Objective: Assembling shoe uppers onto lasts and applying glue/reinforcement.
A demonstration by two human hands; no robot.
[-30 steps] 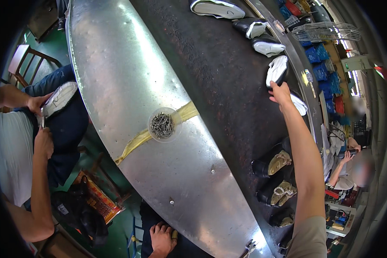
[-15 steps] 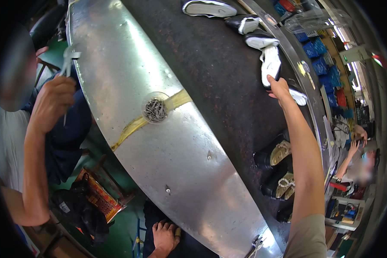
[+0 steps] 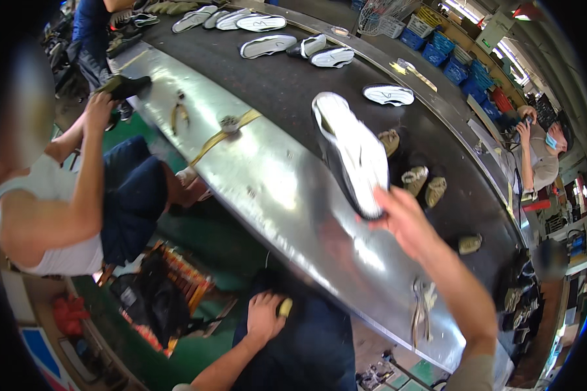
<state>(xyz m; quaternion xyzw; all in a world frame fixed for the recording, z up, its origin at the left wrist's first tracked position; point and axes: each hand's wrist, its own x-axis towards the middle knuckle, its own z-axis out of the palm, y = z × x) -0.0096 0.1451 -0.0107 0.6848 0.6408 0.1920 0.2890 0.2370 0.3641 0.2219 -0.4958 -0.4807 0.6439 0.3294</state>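
Observation:
My right hand (image 3: 401, 221) grips a black-edged shoe (image 3: 355, 146) by one end, its white underside turned up. It is raised over the border between the metal worktop (image 3: 277, 169) and the dark belt (image 3: 293, 85). On my dark-clothed thigh rests my left hand (image 3: 265, 318), fingers laid out and holding nothing. A yellowish wrap covers its thumb. Near my right forearm, a pair of pincers (image 3: 421, 309) lies on the metal.
Several white-soled shoes (image 3: 388, 95) lie along the belt, with tan shoes (image 3: 415, 179) nearer. A container of nails (image 3: 229, 124) stands by the yellow strip (image 3: 250, 117). More pincers (image 3: 178, 114) lie beyond. At left, a co-worker's hands (image 3: 100, 107) hold a dark shoe.
My right hand has lifted the shoe off the belt and brought it toward me. My left hand stays on my thigh. The co-worker now holds a shoe instead of a tool. The view has shifted.

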